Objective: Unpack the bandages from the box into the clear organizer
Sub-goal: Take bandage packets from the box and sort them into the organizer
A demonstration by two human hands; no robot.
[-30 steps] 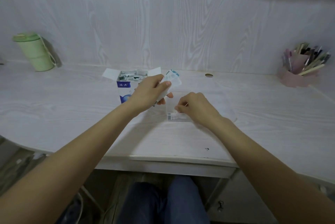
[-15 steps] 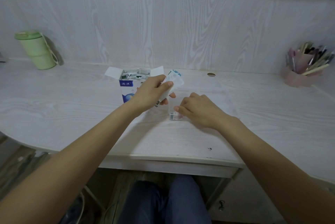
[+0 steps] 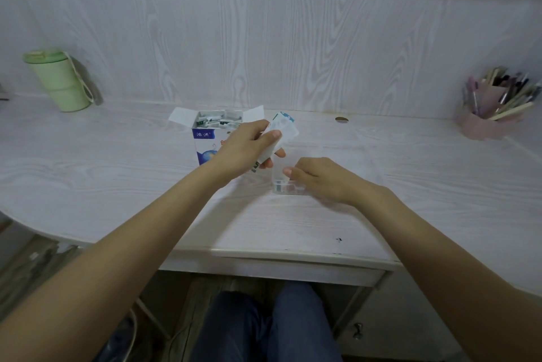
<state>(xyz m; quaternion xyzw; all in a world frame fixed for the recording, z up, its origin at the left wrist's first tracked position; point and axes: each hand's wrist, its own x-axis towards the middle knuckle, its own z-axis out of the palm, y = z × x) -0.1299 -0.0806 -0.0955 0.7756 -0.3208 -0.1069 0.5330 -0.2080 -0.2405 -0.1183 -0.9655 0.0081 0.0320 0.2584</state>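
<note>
L hand (image 3: 249,147) pinches a bandage stack (image 3: 278,134), long axis tilted up-right, just above-left of the organizer (image 3: 289,185) near bench centre, which R hand (image 3: 318,178) steadies w/ curled fingers; box (image 3: 209,139) sits behind-left.

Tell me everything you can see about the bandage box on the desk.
The bandage box is a small upright cardboard carton, white with a blue band and blue print on its front. Its top is open, with white flaps spread out to both sides, and small wrapped bandages fill it to the brim. It stands on the pale wood-grain desk, just behind the left hand, which hides its lower right corner. Whether the hand touches it cannot be told.
</note>
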